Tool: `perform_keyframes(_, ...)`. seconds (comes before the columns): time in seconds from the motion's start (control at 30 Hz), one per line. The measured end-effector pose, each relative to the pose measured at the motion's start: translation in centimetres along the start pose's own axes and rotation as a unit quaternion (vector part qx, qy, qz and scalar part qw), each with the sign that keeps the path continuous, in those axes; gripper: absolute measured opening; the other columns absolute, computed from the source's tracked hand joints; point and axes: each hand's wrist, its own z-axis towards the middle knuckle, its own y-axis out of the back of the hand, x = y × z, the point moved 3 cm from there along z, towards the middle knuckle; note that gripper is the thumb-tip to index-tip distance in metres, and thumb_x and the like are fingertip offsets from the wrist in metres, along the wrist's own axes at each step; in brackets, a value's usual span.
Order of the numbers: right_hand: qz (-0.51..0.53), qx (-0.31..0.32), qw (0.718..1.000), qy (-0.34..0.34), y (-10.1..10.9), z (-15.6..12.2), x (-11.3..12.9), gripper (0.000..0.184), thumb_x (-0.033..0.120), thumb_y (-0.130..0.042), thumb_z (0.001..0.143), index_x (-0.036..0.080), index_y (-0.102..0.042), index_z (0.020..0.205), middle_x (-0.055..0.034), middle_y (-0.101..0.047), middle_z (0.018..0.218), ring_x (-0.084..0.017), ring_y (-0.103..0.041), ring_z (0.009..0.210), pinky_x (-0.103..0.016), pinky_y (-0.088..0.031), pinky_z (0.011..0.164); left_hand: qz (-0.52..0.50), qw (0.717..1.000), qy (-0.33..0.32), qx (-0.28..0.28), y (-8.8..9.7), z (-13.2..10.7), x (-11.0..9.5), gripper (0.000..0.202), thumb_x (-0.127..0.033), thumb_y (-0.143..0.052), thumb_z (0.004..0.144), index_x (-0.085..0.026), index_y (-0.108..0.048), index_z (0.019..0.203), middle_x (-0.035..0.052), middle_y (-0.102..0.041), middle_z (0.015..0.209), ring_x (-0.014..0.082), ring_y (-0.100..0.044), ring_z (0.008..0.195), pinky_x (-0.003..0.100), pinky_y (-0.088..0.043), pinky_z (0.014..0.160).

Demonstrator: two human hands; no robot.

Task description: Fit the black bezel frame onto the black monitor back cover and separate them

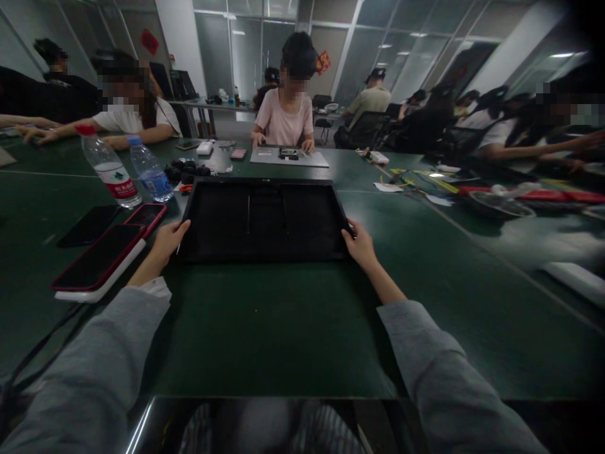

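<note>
The phones (101,255) and water bottles (127,170) sit off to your left, leaving the middle free. Your left hand (166,243) closes its fingers on the near left corner of the black panel (265,217), which lies flat on the green table (265,328) straight ahead. Your right hand (362,244) grips the near right corner, so the wide piece is steadied evenly from both sides.

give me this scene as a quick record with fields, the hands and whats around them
surface: green table
held: black panel, lying flat on it
left: left hand grips its near left corner
right: right hand grips its near right corner
beside, left: red-capped bottle, blue-capped bottle, nearer red-cased phone, black phone
opposite: person in pink shirt, seated
</note>
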Motion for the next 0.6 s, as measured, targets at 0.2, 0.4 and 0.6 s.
perform_keyframes(0.2,0.044,0.005,0.999,-0.015,-0.2,0.0,-0.9,0.072,0.06,-0.066,0.085,0.017,-0.064,0.142,-0.0177,-0.075,0.123,-0.035,-0.072,0.111,-0.061,-0.057,0.105,-0.004,1.0,0.007,0.011,-0.1,0.2,0.3,0.042,-0.052,-0.062,0.087,-0.014,-0.077,0.096,0.0044,-0.075,0.086,0.0226,-0.066,0.083,0.027,-0.047,0.071)
perform_keyframes(0.4,0.021,0.024,0.999,-0.003,-0.3,-0.1,-0.3,0.069,0.05,-0.064,0.086,0.015,-0.059,0.145,-0.0207,-0.069,0.136,-0.036,-0.069,0.123,-0.06,-0.053,0.112,0.158,0.986,-0.049,0.011,-0.1,0.2,-0.5,0.046,-0.049,-0.048,0.097,-0.013,-0.077,0.097,0.0118,-0.077,0.094,0.0266,-0.068,0.09,0.03,-0.048,0.077)
perform_keyframes(0.6,-0.033,0.004,0.999,0.008,0.2,-0.7,1.1,0.061,0.044,-0.058,0.09,0.014,-0.063,0.143,-0.0207,-0.069,0.138,-0.036,-0.067,0.126,-0.06,-0.05,0.114,0.174,0.982,-0.066,-0.033,0.7,-1.6,-2.6,0.039,-0.049,-0.062,0.092,-0.018,-0.079,0.107,0.0109,-0.079,0.093,0.0312,-0.072,0.096,0.033,-0.052,0.083)
